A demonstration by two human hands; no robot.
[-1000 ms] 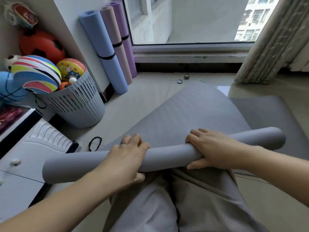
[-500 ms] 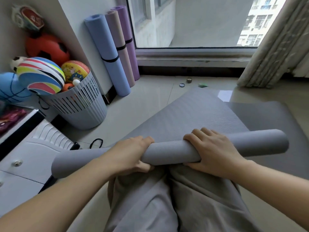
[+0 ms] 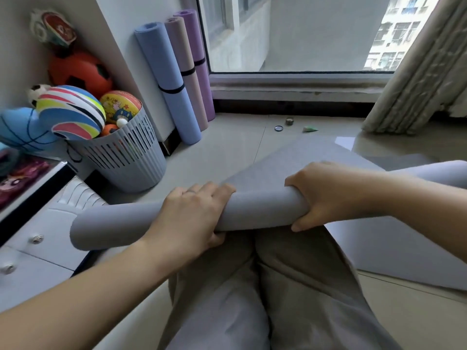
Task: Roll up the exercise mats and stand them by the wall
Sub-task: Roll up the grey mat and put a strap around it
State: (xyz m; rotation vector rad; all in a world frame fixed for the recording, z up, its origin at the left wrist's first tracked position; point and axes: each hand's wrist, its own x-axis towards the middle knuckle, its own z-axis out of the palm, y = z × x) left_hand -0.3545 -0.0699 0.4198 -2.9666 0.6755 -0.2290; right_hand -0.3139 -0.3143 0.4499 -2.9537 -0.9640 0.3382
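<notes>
A grey exercise mat [image 3: 260, 210] is partly rolled into a tube across my lap, and its flat part [image 3: 298, 157] stretches away toward the window. My left hand [image 3: 192, 215] grips the roll left of centre, fingers over the top and thumb underneath. My right hand [image 3: 326, 195] grips the roll right of centre in the same way. Three rolled mats stand against the wall at the back left: a blue one [image 3: 166, 79], a pink one [image 3: 185, 69] and a purple one [image 3: 198, 61], each with a black band.
A grey slatted basket [image 3: 131, 157] full of balls stands at the left, with a white drawer unit [image 3: 38, 248] nearer me. Small items [image 3: 289, 121] lie on the tiled floor near the window sill. A curtain [image 3: 414, 72] hangs at the right.
The roll has advanced farther along the mat toward the window. Both hands shifted their hold on the tube, and my view moved closer to the wall and window.
</notes>
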